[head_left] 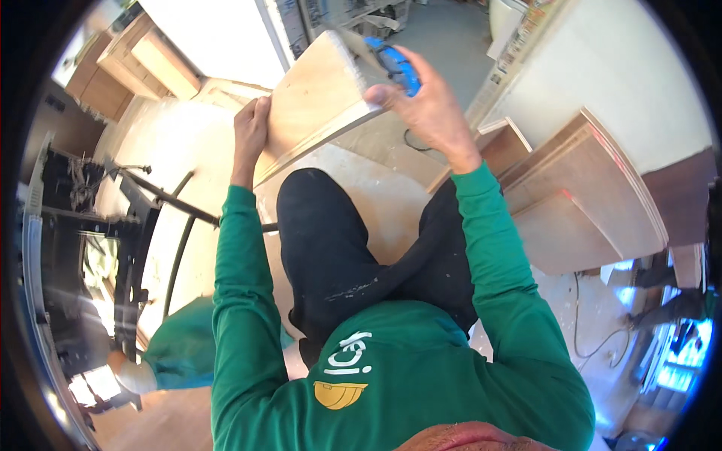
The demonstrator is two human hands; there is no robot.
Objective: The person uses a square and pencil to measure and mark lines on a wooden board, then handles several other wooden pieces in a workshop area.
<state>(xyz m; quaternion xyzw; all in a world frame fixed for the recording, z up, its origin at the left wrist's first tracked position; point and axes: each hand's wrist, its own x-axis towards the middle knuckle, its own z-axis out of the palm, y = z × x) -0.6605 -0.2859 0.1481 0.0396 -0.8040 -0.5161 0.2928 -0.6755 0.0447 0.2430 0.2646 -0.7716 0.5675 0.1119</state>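
Head cam looking straight down here, so everything bends toward the edges. Biggest thing in the shot is the stack of plywood panels (594,195) leaning off to the right, next to a white wall. On the left there's a dark metal workstand (113,225) sitting over a pale, dusty floor (376,188).

Center stage is the plywood board (320,98), held tilted up in front of the knees, its layered edge facing the camera. Left hand (250,128) has its fingers wrapped around the board's left edge, holding it steady. Right hand (421,105) is closed around a blue-handled tool (397,64) with the thumb pressed down near the board's upper right corner. I can't make out exactly what the tool is; a thin pale blade or strip sticks out of it across the top of the board.

As for progress, I'd guess it's early or mid-way: the board face looks clean, no visible cuts or marks, and the other panels sit untouched.
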